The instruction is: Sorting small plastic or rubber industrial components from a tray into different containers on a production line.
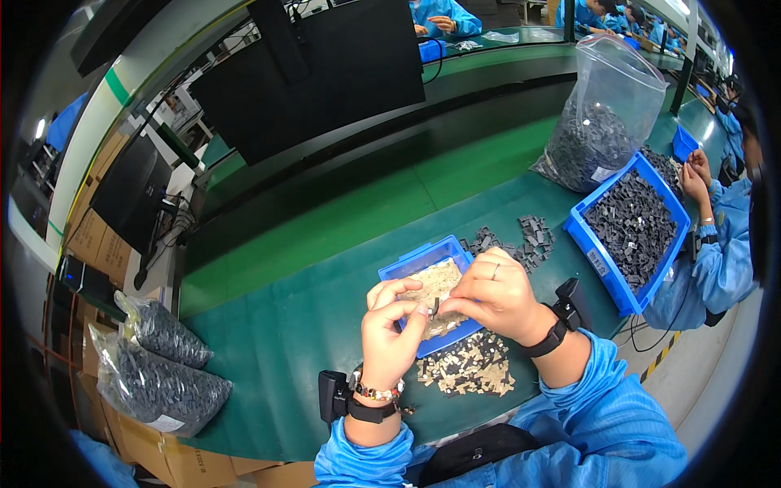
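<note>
Left hand (392, 325) and right hand (496, 294) met over small blue tray (423, 262) of beige pieces on green bench (285, 325). Fingertips of both hands pinched together on small dark part (437, 307) held between them. Heap of joined beige-and-black pieces (468, 368) lay just below tray. Loose black parts (521, 237) beyond it; large blue bin (606, 264) to right.

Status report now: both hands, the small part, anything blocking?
Left hand and right hand pinch one small dark part together. Held over small blue tray of tan pieces. Nothing blocking.
</note>
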